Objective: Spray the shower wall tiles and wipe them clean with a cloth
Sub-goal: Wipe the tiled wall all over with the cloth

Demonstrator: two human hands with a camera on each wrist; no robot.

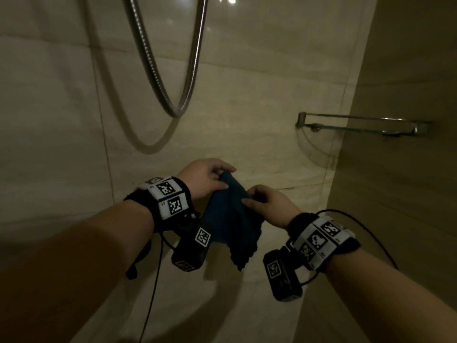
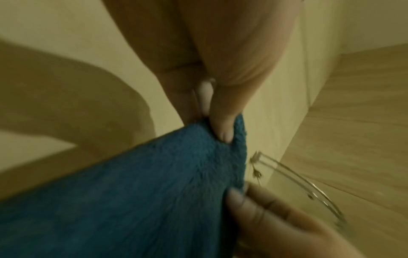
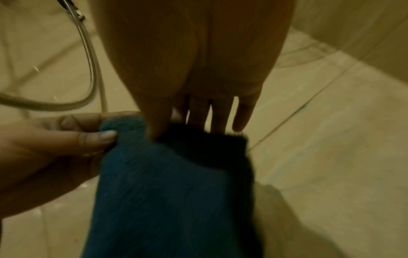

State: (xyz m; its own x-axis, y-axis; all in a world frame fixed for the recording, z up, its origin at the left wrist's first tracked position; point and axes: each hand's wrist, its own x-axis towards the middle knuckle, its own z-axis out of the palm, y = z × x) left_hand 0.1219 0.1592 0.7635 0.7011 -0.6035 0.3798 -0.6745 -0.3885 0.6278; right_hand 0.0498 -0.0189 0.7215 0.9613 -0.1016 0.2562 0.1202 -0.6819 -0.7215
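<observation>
- Head view: left hand (image 1: pixel 205 178) and right hand (image 1: pixel 269 204) each pinch the top edge of the blue cloth (image 1: pixel 230 219), which hangs below both grips in front of the tiled wall (image 1: pixel 247 107), near the shower hose (image 1: pixel 173 70) and glass shelf (image 1: pixel 358 125)
- Left wrist view: thumb and fingers (image 2: pixel 223 129) nip the cloth (image 2: pixel 132 192) at its upper corner
- Right wrist view: fingers (image 3: pixel 218 118) clamp the cloth (image 3: pixel 165 192) edge, fabric drooping beneath

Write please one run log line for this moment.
left hand: pinches cloth top edge | right hand: pinches same edge | cloth: hangs, off wall tiles | spray bottle: not visible
</observation>
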